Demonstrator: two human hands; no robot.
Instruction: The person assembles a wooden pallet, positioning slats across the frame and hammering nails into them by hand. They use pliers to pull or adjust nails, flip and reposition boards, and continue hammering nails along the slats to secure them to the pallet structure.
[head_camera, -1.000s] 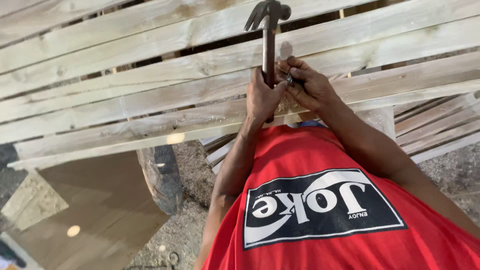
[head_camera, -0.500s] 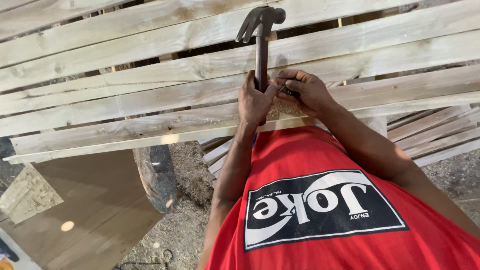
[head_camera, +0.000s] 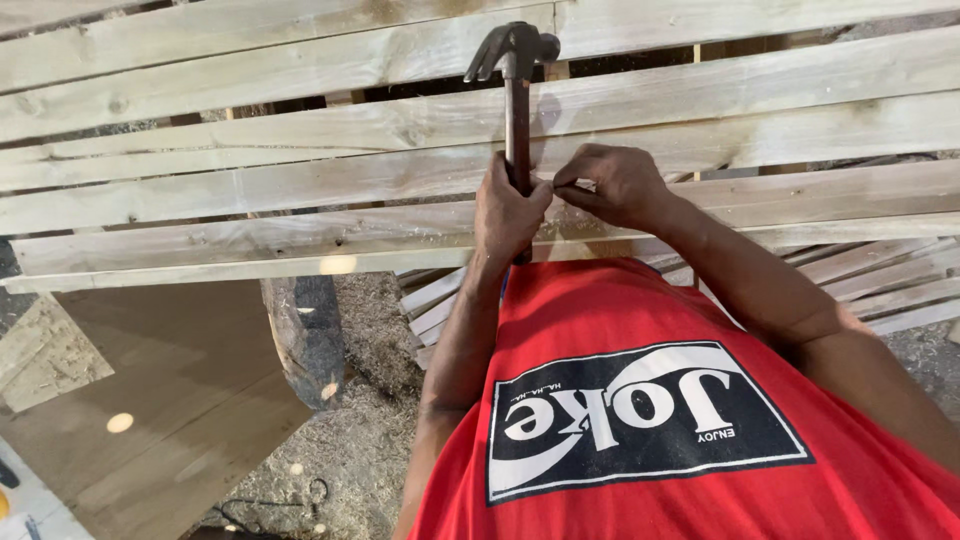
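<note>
My left hand (head_camera: 508, 212) is closed around the dark handle of a claw hammer (head_camera: 515, 60). The hammer stands upright, its metal head over the pale wooden slats (head_camera: 250, 180). Just right of the handle, my right hand (head_camera: 618, 185) has its fingertips pinched on a small pale thing that looks like a nail (head_camera: 583, 186); most of it is hidden. Both hands hover over a slat right in front of my red shirt (head_camera: 640, 330), and they touch at the handle.
Long rough slats run across the whole upper view, with dark gaps between them. More loose slats (head_camera: 880, 280) lie lower right. A round log post (head_camera: 305, 335) and a brown board (head_camera: 150, 400) sit lower left on sawdust-strewn ground (head_camera: 370, 440). A thin dark cable (head_camera: 270, 510) lies near the bottom edge.
The hammer has shifted slightly to the left along the slats, its head still up. My right hand keeps its pinch beside the handle.
</note>
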